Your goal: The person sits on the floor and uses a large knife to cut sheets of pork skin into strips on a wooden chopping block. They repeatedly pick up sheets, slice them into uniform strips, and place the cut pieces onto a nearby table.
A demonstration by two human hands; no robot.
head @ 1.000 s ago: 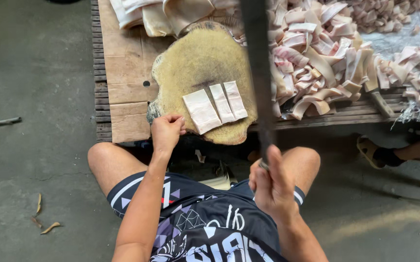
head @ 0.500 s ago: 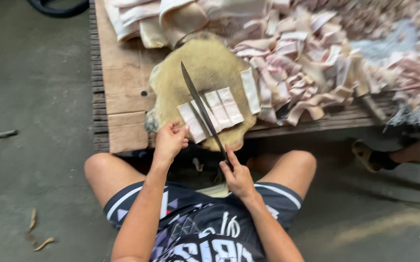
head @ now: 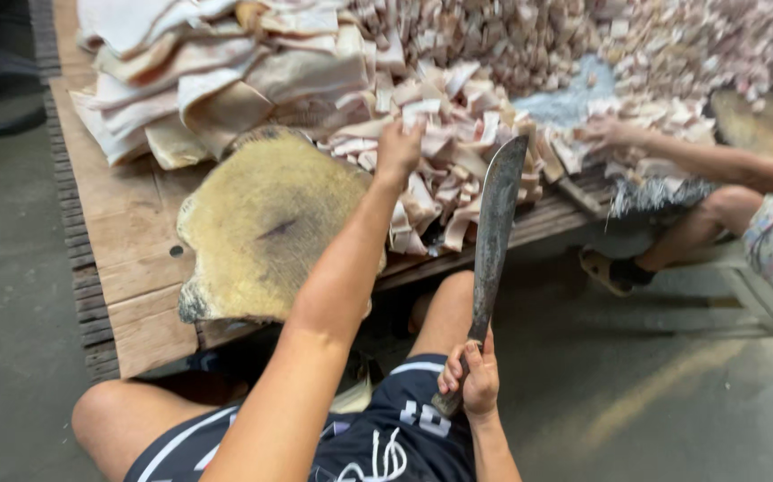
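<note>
My right hand [head: 470,378] grips the handle of a long cleaver [head: 494,228], whose blade points up and away over the platform's edge. My left hand [head: 400,147] reaches across a worn round chopping block [head: 261,223] and rests on a heap of cut pale strips [head: 458,143]; whether it holds a strip I cannot tell. The block's top is bare. Large uncut pale sheets [head: 190,71] lie piled behind the block.
The block and piles sit on a low wooden platform [head: 128,268] above a concrete floor. Another person sits at the right, a hand [head: 610,134] in the far pile, a sandalled foot [head: 614,268] by the platform. My bare knees frame the platform's near edge.
The cut strips on the block are gone. My left hand has moved from the block's near edge to the heap. The cleaver has lifted off the block to the right.
</note>
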